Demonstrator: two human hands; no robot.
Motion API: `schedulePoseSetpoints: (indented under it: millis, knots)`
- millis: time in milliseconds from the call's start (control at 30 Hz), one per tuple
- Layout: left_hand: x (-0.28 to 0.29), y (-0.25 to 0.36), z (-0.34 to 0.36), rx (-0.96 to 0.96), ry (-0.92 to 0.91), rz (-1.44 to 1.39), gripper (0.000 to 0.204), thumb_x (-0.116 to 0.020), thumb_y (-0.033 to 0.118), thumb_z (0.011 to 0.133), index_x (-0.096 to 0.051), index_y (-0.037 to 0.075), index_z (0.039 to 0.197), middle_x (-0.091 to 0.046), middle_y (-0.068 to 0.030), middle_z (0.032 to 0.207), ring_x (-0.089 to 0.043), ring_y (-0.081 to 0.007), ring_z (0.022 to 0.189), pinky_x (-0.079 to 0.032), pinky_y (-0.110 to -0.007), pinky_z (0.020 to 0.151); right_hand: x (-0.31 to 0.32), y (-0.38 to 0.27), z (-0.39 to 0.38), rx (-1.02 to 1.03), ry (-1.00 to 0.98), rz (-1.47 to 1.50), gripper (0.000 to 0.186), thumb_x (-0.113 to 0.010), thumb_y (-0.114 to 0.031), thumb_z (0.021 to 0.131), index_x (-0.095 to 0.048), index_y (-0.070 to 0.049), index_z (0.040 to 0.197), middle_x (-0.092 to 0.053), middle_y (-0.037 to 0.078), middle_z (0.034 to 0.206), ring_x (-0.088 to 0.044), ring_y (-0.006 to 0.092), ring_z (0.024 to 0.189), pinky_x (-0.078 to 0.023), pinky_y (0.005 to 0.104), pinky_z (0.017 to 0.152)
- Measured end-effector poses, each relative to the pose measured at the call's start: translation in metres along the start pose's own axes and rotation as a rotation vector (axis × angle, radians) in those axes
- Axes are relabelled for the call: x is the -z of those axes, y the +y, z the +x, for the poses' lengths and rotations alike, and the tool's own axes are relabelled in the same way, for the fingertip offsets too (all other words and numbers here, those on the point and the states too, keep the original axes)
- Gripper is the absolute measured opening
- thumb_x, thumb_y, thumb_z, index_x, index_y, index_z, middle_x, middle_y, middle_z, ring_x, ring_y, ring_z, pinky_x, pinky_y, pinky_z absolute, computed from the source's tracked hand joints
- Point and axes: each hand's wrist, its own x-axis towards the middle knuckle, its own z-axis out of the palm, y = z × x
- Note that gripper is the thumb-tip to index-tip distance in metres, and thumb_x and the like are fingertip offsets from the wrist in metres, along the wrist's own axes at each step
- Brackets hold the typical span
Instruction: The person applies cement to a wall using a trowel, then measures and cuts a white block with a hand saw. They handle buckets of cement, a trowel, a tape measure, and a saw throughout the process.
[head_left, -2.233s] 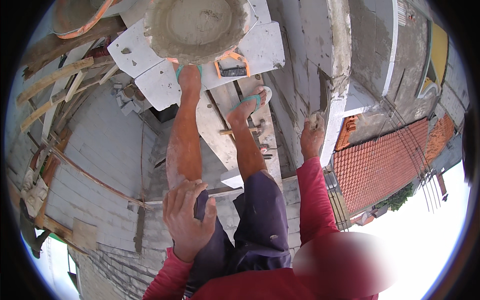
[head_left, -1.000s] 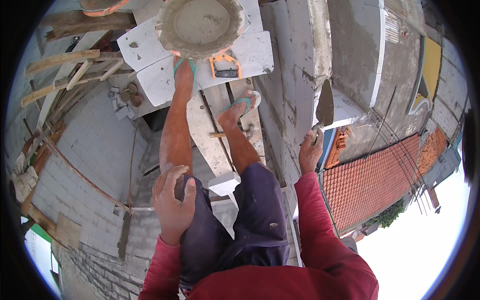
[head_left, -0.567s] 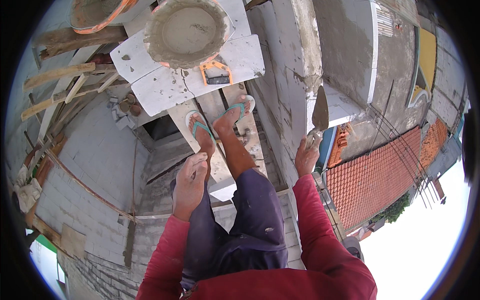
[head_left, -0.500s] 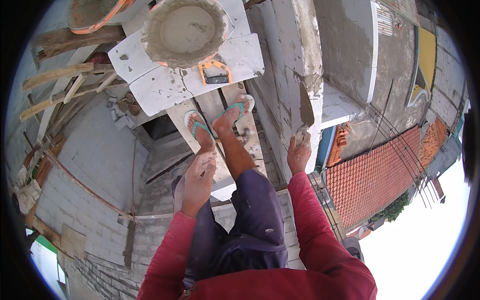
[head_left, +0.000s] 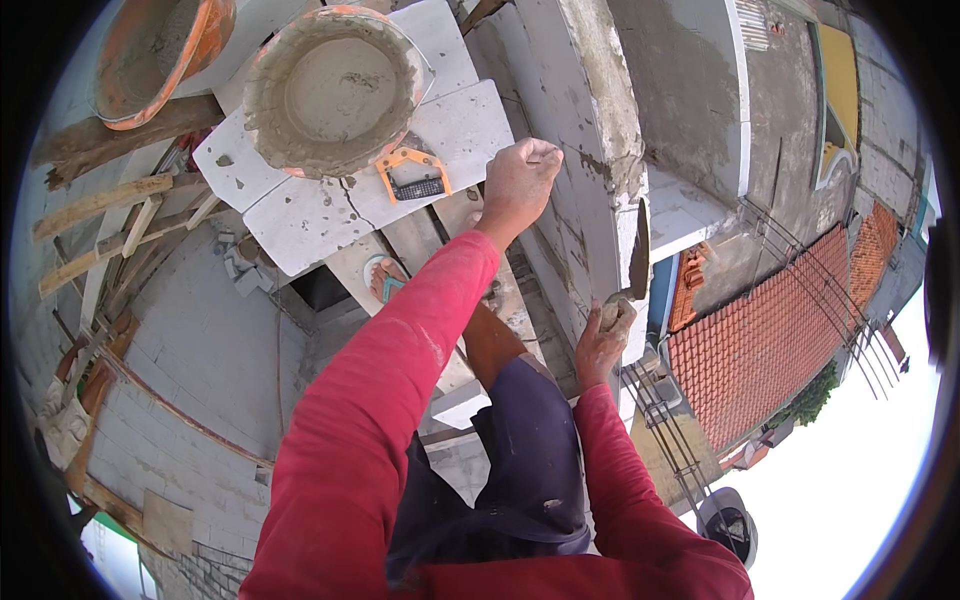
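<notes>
My right hand [head_left: 604,342] is closed round the handle of a trowel [head_left: 640,252]. Its blade stands edge-on along the side of a pale block wall [head_left: 612,120] whose top carries rough grey mortar. Out in front, my left hand [head_left: 522,185] is held near the wall's left face with its fingers curled together. Whatever they may hold is hidden. Left of that hand, an orange-handled tool [head_left: 414,175] with a dark base lies on white blocks [head_left: 310,225]. Beside it sits a mortar-caked bucket [head_left: 335,90] with wet grey mortar inside.
A second orange bucket [head_left: 160,60] stands at the upper left. My sandalled foot [head_left: 385,278] rests on wooden planks [head_left: 410,235] high above a lower level. Timber bars [head_left: 110,215] lie left. Steel rods [head_left: 665,430] stick out right, above a red tiled roof [head_left: 765,335].
My left hand has swung forward and right, from beside my knee to near the wall. The trowel has turned edge-on and moved slightly right and down. The view has shifted.
</notes>
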Motion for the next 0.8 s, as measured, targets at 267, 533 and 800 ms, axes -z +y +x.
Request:
schedulePoseSetpoints:
  millis: [267,533,800]
  knots:
    - [-0.071,-0.007,0.13,-0.193,0.055,0.138,0.035,-0.067,0.031,0.098,-0.068,-0.003,0.106,-0.076,-0.0118,0.095,-0.072,-0.0165,0.09,-0.055,-0.031,0.08,-0.089,0.08,0.019,0.065,-0.125,0.007,0.04,-0.068,-0.024,0.098,-0.054,0.002,0.125,-0.064,0.026,0.117,-0.064,0.0465,0.107,-0.052,0.0499,0.09]
    - [-0.076,-0.005,0.126,-0.339,-0.13,0.004,0.031,-0.068,0.031,0.097,-0.068,0.0,0.102,-0.066,-0.0009,0.081,-0.054,-0.007,0.067,-0.044,-0.024,0.064,-0.179,0.093,0.075,0.207,0.103,-0.027,0.038,-0.067,-0.021,0.097,-0.055,0.0,0.126,-0.064,0.026,0.117,-0.064,0.0467,0.106,-0.053,0.0518,0.088]
    - [-0.067,0.007,0.102,-0.366,-0.317,-0.101,0.027,-0.071,0.035,0.095,-0.068,0.009,0.101,-0.047,0.0102,0.072,-0.034,0.0,0.065,-0.032,-0.02,0.062,-0.162,0.081,0.063,0.115,0.163,0.217,0.038,-0.068,-0.021,0.097,-0.057,0.0,0.127,-0.068,0.026,0.114,-0.067,0.0461,0.103,-0.053,0.0496,0.086]
